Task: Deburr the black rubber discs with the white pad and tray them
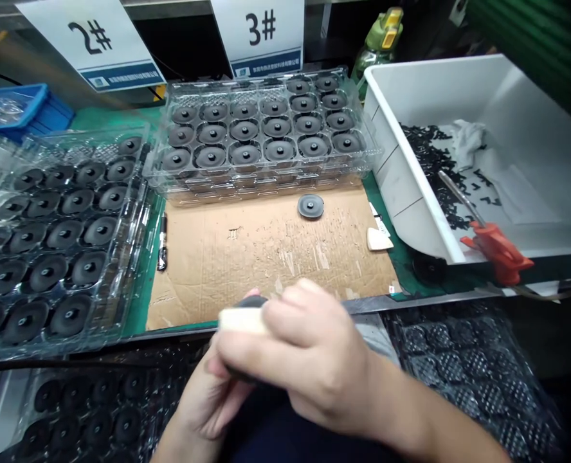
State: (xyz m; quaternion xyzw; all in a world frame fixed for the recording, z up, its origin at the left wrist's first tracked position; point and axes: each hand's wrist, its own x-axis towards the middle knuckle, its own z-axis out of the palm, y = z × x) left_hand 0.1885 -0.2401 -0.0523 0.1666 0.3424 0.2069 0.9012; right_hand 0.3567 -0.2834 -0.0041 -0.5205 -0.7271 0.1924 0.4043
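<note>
Over the table's front edge, my left hand (pixel 201 395) is closed around a black disc-shaped plastic part (pixel 253 301), mostly hidden by my fingers. My right hand (pixel 321 357) grips a small cream-white foam-like block (pixel 241 319) against that part. A similar black disc (pixel 310 206), with a raised centre, lies on the cardboard sheet (pixel 208 276). Near the cardboard's right edge rests a white wedge-shaped piece (pixel 380 239).
Clear trays of black discs stand at the back (pixel 266 168) and left (pixel 143 212). To the right, a white bin (pixel 413 199) holds small black scraps; a red-handled tool (pixel 500 251) leans at its edge. A black marker (pixel 163 241) lies left. More trays (pixel 469 366) sit below.
</note>
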